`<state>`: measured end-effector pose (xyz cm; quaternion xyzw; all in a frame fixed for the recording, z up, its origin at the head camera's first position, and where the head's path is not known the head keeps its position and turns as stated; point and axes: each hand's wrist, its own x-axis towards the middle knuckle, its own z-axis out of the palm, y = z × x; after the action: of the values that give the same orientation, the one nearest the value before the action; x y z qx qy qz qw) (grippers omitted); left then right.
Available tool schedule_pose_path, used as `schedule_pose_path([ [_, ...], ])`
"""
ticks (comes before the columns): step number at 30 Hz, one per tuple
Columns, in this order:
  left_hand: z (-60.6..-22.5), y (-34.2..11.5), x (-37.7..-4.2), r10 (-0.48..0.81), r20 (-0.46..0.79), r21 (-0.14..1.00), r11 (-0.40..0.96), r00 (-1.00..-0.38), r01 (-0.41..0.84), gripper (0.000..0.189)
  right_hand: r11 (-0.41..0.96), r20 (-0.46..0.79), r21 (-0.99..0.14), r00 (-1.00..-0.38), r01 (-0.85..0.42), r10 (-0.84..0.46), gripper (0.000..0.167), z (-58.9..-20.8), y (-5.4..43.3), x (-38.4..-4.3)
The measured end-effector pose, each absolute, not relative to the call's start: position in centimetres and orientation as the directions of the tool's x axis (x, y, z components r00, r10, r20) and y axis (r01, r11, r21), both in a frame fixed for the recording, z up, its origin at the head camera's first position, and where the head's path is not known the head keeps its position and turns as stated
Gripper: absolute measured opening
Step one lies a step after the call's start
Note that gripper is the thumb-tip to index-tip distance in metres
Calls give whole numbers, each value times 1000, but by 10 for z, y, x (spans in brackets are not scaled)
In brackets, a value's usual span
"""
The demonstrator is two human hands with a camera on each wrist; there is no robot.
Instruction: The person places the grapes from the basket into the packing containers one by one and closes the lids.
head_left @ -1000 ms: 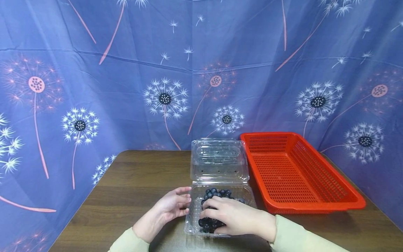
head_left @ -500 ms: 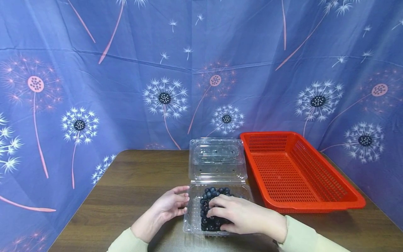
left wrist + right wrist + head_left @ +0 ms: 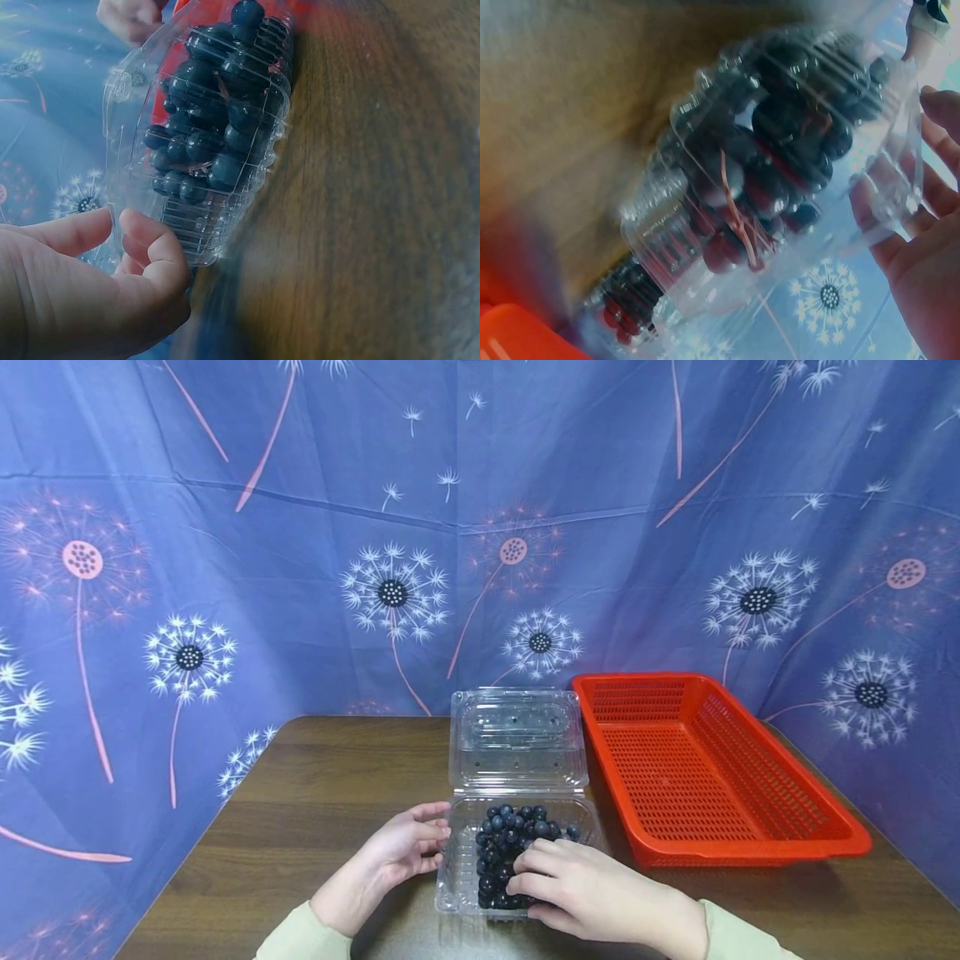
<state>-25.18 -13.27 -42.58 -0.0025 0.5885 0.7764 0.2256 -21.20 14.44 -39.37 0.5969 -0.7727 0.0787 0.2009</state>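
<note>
A bunch of dark grapes with a reddish-brown stem lies in a clear plastic clamshell box. Behind the box its lid is folded back. My left hand rests its loosely bent fingertips against the box's left side; its fingers also show beside the clear wall in the left wrist view. Over the box's front right part, my right hand touches the grapes with bent, spread fingers. Its palm side hides some grapes in the head view. In the right wrist view, fingers reach across the rim.
A red plastic basket with slotted walls stands to the right, close beside the box. Both stand on a brown wooden table. A blue cloth with a dandelion print hangs behind and along the sides.
My right hand has moved right and toward me across the grapes, uncovering more of the bunch. The bunch and box have shifted slightly. My left hand has stayed nearly still.
</note>
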Motion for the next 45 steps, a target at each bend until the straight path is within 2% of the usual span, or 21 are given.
schedule_pose_path([
  [7, -425, -136, -257, 309, -276, 920, -190, -910, -344, 54, 273, 363, 159, -201, -949, -910, 29, -399, 144, -203],
  [13, -417, -140, -266, 257, -270, 931, -176, -928, -320, 52, 251, 261, 36, -233, -967, -937, 29, -400, 145, -200],
  [17, -410, -141, -274, 226, -257, 943, -155, -940, -295, 50, 224, 222, 11, -216, -975, -951, 33, -401, 145, -201],
  [30, -389, -141, -326, 157, -282, 937, -166, -947, -307, 42, 186, 259, -19, -184, -982, -948, 37, -405, 142, -202],
  [40, -377, -137, -359, 167, -329, 893, -266, -929, -364, 37, 138, 279, 64, -115, -988, -953, 36, -404, 143, -201],
  [45, -378, -135, -370, 176, -351, 882, -268, -920, -388, 33, 136, 276, 56, -116, -989, -954, 38, -404, 143, -203],
])
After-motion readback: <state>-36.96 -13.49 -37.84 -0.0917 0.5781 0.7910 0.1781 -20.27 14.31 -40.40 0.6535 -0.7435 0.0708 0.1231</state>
